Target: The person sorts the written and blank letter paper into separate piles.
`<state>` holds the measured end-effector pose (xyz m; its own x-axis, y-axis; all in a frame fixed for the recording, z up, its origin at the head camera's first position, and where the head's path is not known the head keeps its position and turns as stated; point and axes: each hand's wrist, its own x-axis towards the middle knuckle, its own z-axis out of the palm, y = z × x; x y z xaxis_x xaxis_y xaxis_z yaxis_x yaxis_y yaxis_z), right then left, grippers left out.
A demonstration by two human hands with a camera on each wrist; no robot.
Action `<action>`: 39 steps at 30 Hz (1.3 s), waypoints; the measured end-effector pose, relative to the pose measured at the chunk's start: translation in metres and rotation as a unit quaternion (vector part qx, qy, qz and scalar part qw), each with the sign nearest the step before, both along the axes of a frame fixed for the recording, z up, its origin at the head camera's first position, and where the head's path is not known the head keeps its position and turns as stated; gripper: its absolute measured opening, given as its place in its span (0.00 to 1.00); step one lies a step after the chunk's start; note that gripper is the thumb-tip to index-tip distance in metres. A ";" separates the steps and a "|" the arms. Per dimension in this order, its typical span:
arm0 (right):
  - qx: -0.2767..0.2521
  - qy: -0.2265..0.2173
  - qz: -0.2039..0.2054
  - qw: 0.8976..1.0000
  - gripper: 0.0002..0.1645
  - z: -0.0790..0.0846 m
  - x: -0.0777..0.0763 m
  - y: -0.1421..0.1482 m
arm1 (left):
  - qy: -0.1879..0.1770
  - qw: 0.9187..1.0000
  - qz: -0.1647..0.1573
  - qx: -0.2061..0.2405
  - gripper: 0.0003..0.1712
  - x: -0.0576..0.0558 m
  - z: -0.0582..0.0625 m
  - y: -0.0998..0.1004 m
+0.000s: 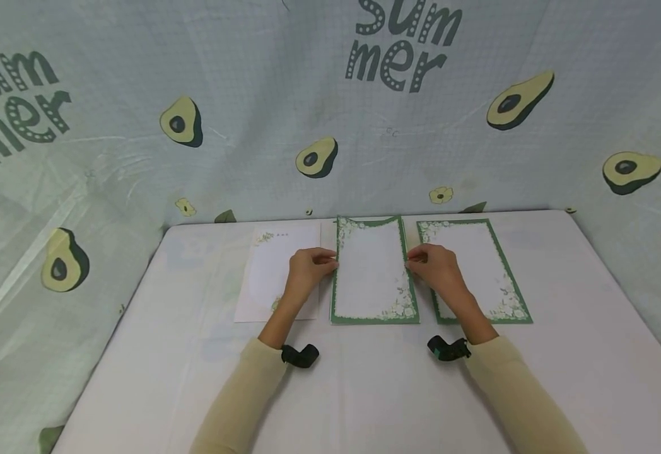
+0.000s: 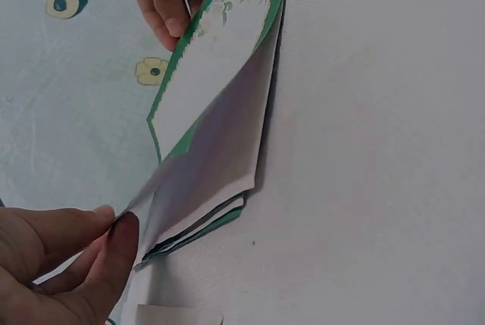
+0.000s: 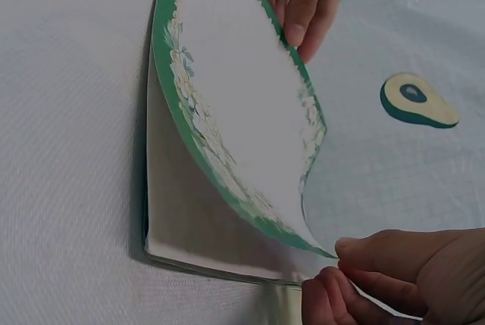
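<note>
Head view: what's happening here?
A person is lifting the top sheet off the middle stack of green-bordered floral paper. The left hand pinches its left edge and the right hand pinches its right edge, so the sheet bows upward. A pale sheet lies flat to the left and another green-bordered sheet to the right, all on the white table.

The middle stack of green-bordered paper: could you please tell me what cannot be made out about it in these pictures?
- How many sheets lie in the middle stack: head view too small; both wrist views hide it under the lifted top sheet.
- Left hand and right hand fingertips: cut off by the wrist views' bottom edges.
- Floral print details: too small throughout.
</note>
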<state>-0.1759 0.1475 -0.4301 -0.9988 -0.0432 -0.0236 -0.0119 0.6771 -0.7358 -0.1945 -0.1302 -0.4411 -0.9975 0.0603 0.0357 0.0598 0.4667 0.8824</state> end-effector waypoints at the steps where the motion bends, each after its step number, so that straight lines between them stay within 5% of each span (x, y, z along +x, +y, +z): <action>1: -0.004 0.002 -0.003 1.000 0.14 0.000 0.000 0.000 | 0.000 1.000 0.003 0.013 0.11 0.000 -0.001 0.000; 13: -0.075 0.023 -0.055 0.995 0.13 -0.004 0.000 0.003 | -0.018 0.991 0.033 0.125 0.09 0.001 0.002 0.001; 23: -0.149 0.022 -0.075 0.986 0.15 -0.003 0.003 0.018 | -0.053 0.975 0.015 0.215 0.11 0.002 0.003 0.004; 32: -0.290 -0.004 -0.078 0.954 0.21 -0.001 0.010 0.027 | -0.058 0.967 -0.007 0.248 0.12 0.001 0.003 0.012; 39: -0.337 -0.006 -0.096 0.937 0.23 -0.001 0.012 0.038 | -0.064 0.960 -0.018 0.270 0.12 0.002 0.007 0.019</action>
